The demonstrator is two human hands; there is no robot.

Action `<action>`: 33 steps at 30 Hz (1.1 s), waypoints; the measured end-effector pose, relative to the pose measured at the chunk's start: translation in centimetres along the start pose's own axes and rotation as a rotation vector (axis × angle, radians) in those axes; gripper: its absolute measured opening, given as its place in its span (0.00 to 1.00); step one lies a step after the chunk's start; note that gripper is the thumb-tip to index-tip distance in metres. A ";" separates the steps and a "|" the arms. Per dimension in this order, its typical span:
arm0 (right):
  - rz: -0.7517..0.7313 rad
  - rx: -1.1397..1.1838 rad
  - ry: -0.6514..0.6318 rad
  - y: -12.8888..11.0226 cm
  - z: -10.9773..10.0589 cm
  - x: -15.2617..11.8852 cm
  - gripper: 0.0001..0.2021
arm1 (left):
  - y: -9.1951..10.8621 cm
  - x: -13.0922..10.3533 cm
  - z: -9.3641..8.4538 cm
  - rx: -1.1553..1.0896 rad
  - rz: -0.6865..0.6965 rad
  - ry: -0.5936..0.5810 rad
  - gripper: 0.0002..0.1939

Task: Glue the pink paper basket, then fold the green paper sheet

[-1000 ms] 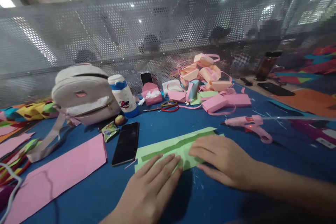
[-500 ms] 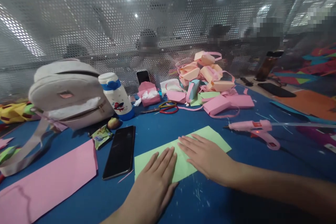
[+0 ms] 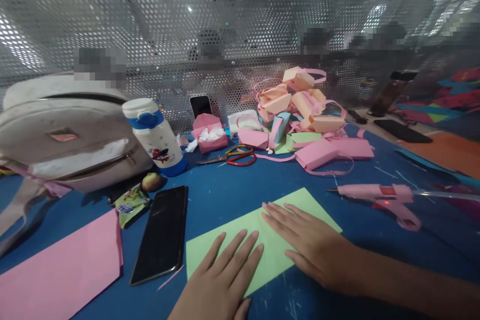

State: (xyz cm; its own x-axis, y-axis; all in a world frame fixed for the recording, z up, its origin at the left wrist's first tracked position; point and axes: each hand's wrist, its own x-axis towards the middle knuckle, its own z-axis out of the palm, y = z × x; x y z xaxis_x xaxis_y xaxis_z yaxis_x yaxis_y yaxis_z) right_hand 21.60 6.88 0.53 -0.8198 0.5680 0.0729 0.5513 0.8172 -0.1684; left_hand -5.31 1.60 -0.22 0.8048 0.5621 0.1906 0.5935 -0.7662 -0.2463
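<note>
A light green sheet of paper [image 3: 258, 232] lies flat on the blue table in front of me. My left hand [image 3: 225, 277] rests palm down on its left part, with the fingers spread. On the right part of the sheet lies my right hand [image 3: 311, 242], also flat, its fingers stretched toward the upper left. Neither hand grips anything. To the right is a pink hot glue gun [image 3: 382, 200] with a small red light and a clear glue stick at its back. A black phone [image 3: 161, 235] lies left of the sheet.
Pink paper [image 3: 60, 270] lies at left, near a snack packet [image 3: 131, 205]. Behind stand a pale backpack [image 3: 75, 135] and a white-blue bottle [image 3: 157, 137]. Scissors [image 3: 228, 156], a tissue box [image 3: 212, 142] and a pile of paper boxes [image 3: 303, 105] sit before a perforated metal screen [image 3: 247, 10].
The view has shifted a little, so the table things sit lower and farther apart. My left fingers are more spread, and my right thumb stands farther from its fingers. Both hands stay on the sheet.
</note>
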 end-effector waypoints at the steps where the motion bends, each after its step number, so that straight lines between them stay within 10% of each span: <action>1: 0.022 -0.010 0.003 0.3 0.0 -0.5 0.31 | -0.1 -0.1 0.1 0.004 -0.005 0.003 0.42; 11: 0.272 -0.009 -0.066 0.4 -1.1 -1.4 0.31 | 0.1 0.5 -2.3 -0.142 -0.060 -0.041 0.32; 18: 0.084 0.121 -0.040 -2.1 -1.7 2.5 0.30 | -0.3 2.8 -1.8 -0.286 -0.223 -0.038 0.26; 33: 0.304 -0.038 0.141 1.9 1.9 -2.6 0.33 | 0.3 -3.1 -1.3 0.029 -0.284 -0.022 0.40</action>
State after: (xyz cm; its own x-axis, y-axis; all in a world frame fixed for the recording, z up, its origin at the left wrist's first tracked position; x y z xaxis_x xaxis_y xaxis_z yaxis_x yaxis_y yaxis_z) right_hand 24.44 6.79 -1.88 -0.5889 0.7920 0.1611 0.7748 0.6099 -0.1666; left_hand -7.57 -0.79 0.33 0.6058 0.7600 0.2355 0.7951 -0.5679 -0.2129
